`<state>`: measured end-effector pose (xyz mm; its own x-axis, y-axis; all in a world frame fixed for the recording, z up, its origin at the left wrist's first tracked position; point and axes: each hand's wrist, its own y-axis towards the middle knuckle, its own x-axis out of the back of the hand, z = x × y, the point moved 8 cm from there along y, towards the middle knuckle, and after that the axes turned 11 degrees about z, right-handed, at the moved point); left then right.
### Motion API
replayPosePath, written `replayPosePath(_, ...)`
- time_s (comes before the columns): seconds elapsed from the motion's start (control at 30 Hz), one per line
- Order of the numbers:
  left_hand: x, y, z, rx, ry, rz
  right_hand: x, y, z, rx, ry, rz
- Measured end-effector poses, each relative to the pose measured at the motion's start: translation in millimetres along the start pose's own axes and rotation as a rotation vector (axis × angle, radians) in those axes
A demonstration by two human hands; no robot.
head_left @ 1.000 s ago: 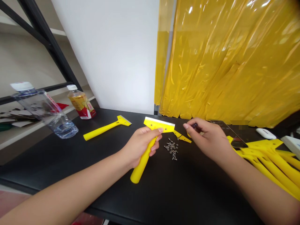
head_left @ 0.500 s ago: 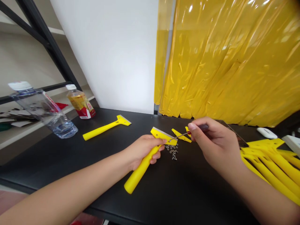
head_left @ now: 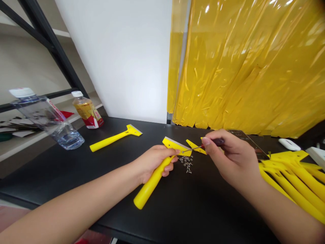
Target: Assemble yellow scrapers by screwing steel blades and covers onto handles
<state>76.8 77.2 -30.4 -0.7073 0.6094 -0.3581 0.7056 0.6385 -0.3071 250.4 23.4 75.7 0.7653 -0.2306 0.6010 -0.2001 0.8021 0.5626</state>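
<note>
Yellow plastic scraper with T-shaped head (head_left: 147, 190): held above the black smooth table (head_left: 203, 206), about mid-view, head up and to the right, handle end toward the wearer. Left hand (head_left: 159, 159) has its fingers wrapped round the neck, thumb pressed on the head. Right hand (head_left: 233, 152) has thumb and fingers clamped on the dark-handled thin-shafted screwdriver (head_left: 196, 148); its tip meets, or nearly meets, a small silver screw (head_left: 182, 152) in the head, close by the left thumb.

Step in hand looks like driving that screw. To do well: seat tip fully, line shaft up square to the head (looks slanted from here), press lightly while turning, brace head from behind, thumb clear of tip in case of a slip. Stop at snug; plastic could strip.

Looks: glossy bright yellow, round thick handle, flat head, pale straight strip (head_left: 178, 143) along the far edge, probably the blade; keep fingers off.

Around: loose screws and nuts (head_left: 188, 165) just below the head, flat yellow plate (head_left: 192, 145) behind it, second yellow scraper (head_left: 109, 141) well apart at left, pile of yellow handles (head_left: 297, 176) at right.
</note>
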Motion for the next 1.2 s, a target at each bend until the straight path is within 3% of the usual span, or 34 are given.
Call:
replayPosePath(0.27, 3.1, 0.8, 1.2, -0.023, 0.051, -0.035, -11.0, -1.0, 25.8, 0.269, -0.269, 0.149)
replayPosePath(0.4, 4.3, -0.4, -2.6, -0.053, 0.098, -0.065, -9.2, 0.0, 28.5, 0.236, -0.429, 0.174)
replayPosePath(0.57, 6.2, -2.7, -7.8, -0.073, 0.135, -0.111, -15.0, 0.7, 33.8, 0.187, -0.488, 0.340)
replayPosePath(0.77, 6.5, -6.9, -15.8, -0.099, 0.208, -0.156, -3.0, -0.1, 42.7, 0.182, -0.691, 0.100)
replayPosePath(0.97, 11.1, -7.0, -21.6, -0.147, 0.242, -0.177, -15.1, -1.4, 51.2, 0.264, -0.700, 0.154)
replayPosePath(1.2, 12.4, -7.8, -22.5, -0.157, 0.249, -0.190, -9.8, -2.8, 41.6, 0.113, -0.761, 0.109)
